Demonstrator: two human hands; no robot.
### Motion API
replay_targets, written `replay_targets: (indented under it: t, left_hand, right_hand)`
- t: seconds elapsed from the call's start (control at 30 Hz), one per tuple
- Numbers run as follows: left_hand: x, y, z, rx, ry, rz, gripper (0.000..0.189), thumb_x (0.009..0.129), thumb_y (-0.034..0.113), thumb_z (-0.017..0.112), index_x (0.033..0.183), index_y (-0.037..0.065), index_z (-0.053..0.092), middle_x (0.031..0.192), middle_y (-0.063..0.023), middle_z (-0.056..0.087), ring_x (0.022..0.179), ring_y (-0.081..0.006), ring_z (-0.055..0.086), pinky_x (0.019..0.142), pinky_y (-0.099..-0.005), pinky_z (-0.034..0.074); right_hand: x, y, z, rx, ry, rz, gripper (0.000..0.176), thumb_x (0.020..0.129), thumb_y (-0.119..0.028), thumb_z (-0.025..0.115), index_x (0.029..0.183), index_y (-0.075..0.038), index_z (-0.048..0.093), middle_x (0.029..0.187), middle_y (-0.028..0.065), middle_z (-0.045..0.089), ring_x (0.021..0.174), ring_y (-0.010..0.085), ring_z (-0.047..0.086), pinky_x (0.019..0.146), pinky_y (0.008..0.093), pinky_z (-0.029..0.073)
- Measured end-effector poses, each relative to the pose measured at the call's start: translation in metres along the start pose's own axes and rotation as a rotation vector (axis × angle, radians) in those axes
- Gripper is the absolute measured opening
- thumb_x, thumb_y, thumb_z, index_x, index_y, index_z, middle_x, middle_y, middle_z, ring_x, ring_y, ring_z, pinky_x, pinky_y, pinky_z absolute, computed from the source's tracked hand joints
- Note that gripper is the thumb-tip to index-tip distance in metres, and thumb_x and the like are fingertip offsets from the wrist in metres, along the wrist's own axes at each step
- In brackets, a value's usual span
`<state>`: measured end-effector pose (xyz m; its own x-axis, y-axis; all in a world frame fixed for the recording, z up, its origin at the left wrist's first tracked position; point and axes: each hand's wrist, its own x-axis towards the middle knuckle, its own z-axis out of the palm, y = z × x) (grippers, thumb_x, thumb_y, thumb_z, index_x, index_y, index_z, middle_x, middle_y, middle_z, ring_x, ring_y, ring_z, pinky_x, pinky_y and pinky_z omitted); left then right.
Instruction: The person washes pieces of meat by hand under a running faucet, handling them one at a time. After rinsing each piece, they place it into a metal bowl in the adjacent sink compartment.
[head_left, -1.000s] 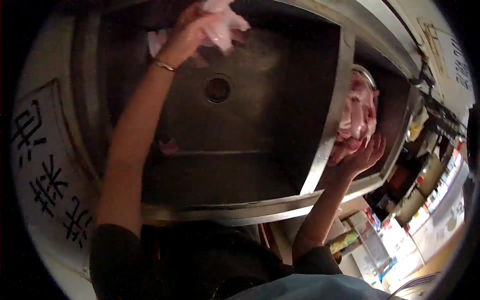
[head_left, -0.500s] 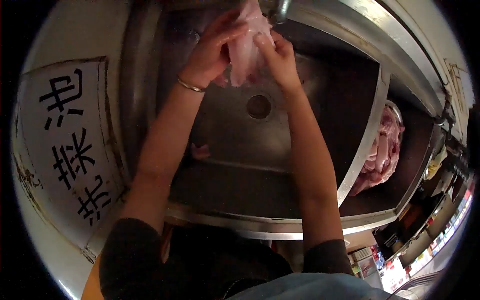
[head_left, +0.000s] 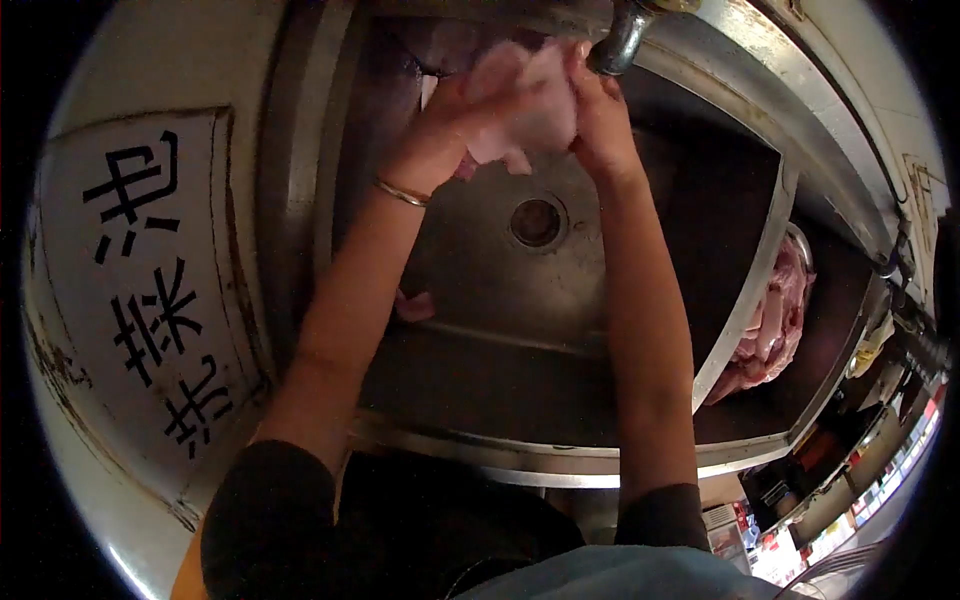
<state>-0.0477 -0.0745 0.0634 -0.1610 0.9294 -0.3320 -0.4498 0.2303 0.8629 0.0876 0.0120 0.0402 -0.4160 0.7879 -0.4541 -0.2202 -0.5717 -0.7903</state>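
Note:
A pale pink piece of raw meat [head_left: 535, 105] is held between my two hands over the far part of the sink basin [head_left: 520, 385]. My left hand [head_left: 440, 135], with a bracelet at the wrist, grips its left side; motion blurs those fingers somewhat. On the right edge of the meat, my right hand [head_left: 605, 120] has its fingers closed, just below the faucet [head_left: 622, 42]. Lower in the basin, a small scrap of meat [head_left: 415, 306] lies on the bottom, left of the drain [head_left: 537, 222].
Beyond the metal divider [head_left: 745, 285], a bowl heaped with raw meat [head_left: 775, 325] stands in the right-hand basin. A sign with black characters [head_left: 150, 290] covers the surface at left. The sink's front rim [head_left: 560, 462] runs close before my body.
The meat has gone from hanging lengthwise to a wider, bunched shape between my hands. The whole view has shifted slightly, with more of the faucet showing.

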Motion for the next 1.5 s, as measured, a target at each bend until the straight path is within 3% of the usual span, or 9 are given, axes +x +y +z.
replay_targets:
  t: [0.03,0.17,0.33,0.43,0.53,0.6,0.7,1.1,1.5]
  left_hand:
    - [-0.001,-0.004,-0.001,0.384,-0.049,-0.013,0.027,0.077,0.016,0.059,0.103,0.009,0.055,0.090,-0.0011,0.056,0.064,-0.0121,0.056,0.051,-0.0234,0.046]
    - [0.005,-0.014,-0.014,0.231,-0.022,-0.072,0.029,0.077,0.014,0.060,0.104,0.008,0.056,0.088,-0.0008,0.056,0.050,-0.0103,0.052,0.038,-0.0169,0.038]
    - [0.008,0.005,-0.003,0.114,0.059,0.177,0.031,0.076,0.006,0.055,0.106,0.009,0.055,0.097,-0.0028,0.053,0.079,-0.0123,0.054,0.063,-0.0253,0.046]
    - [0.006,0.023,0.003,-0.458,-0.190,-0.032,0.028,0.078,0.004,0.050,0.105,0.010,0.055,0.101,-0.0037,0.051,0.096,-0.0138,0.048,0.081,-0.0307,0.042]
    - [0.006,0.013,-0.008,-0.219,-0.110,-0.030,0.023,0.081,0.006,0.047,0.103,0.009,0.055,0.101,-0.0034,0.051,0.098,-0.0144,0.046,0.084,-0.0298,0.039]
    - [0.006,0.007,-0.014,-0.222,-0.143,-0.006,0.020,0.082,0.007,0.047,0.101,0.008,0.055,0.100,-0.0031,0.050,0.096,-0.0146,0.047,0.083,-0.0292,0.040]
    - [0.011,-0.007,-0.026,-0.217,-0.132,-0.031,0.017,0.083,0.010,0.046,0.097,0.007,0.056,0.100,-0.0028,0.050,0.095,-0.0152,0.048,0.082,-0.0287,0.041]
    - [-0.003,0.014,-0.007,-0.379,0.042,-0.109,0.018,0.081,0.019,0.058,0.094,0.007,0.059,0.092,-0.0011,0.059,0.086,-0.0116,0.056,0.073,-0.0278,0.047]
    - [-0.002,0.030,0.028,-0.347,-0.041,0.036,0.027,0.083,0.021,0.054,0.105,0.005,0.052,0.102,-0.0048,0.056,0.094,-0.0139,0.054,0.078,-0.0291,0.045]
  right_hand:
    - [0.002,0.002,-0.002,0.000,0.000,0.001,0.035,0.082,-0.023,0.055,0.110,-0.004,0.046,0.099,0.0055,0.054,0.090,0.0167,0.053,0.076,0.0297,0.044]
    - [-0.012,-0.022,0.009,-0.038,-0.162,-0.029,0.037,0.079,-0.021,0.059,0.111,-0.005,0.048,0.100,0.0046,0.055,0.092,0.0157,0.052,0.079,0.0290,0.042]
    - [-0.004,-0.004,-0.005,0.204,-0.354,0.007,0.039,0.076,-0.018,0.061,0.111,-0.006,0.049,0.103,0.0048,0.056,0.097,0.0178,0.051,0.085,0.0314,0.039]
    - [0.005,0.004,-0.015,0.409,-0.376,0.091,0.039,0.077,-0.018,0.061,0.112,-0.007,0.049,0.104,0.0052,0.056,0.099,0.0185,0.051,0.087,0.0333,0.039]
    - [0.005,0.000,-0.016,0.442,-0.477,0.143,0.048,0.079,-0.020,0.057,0.121,-0.005,0.040,0.117,0.0072,0.048,0.107,0.0202,0.046,0.090,0.0356,0.036]
    - [-0.007,-0.014,-0.009,0.149,-0.236,0.062,0.036,0.077,-0.017,0.060,0.110,-0.007,0.050,0.102,0.0057,0.056,0.091,0.0174,0.054,0.081,0.0300,0.043]
    - [-0.005,-0.021,-0.008,-0.019,-0.387,-0.109,0.033,0.077,-0.014,0.059,0.108,-0.008,0.050,0.099,0.0045,0.057,0.087,0.0158,0.055,0.077,0.0279,0.044]
    - [0.006,-0.019,0.006,0.488,-0.405,-0.043,0.034,0.078,-0.015,0.056,0.111,-0.007,0.049,0.096,0.0063,0.056,0.088,0.0183,0.055,0.076,0.0303,0.045]
    - [0.007,-0.003,0.007,0.118,-0.262,-0.253,0.035,0.078,-0.021,0.060,0.107,-0.003,0.052,0.093,0.0055,0.058,0.084,0.0154,0.056,0.071,0.0278,0.047]
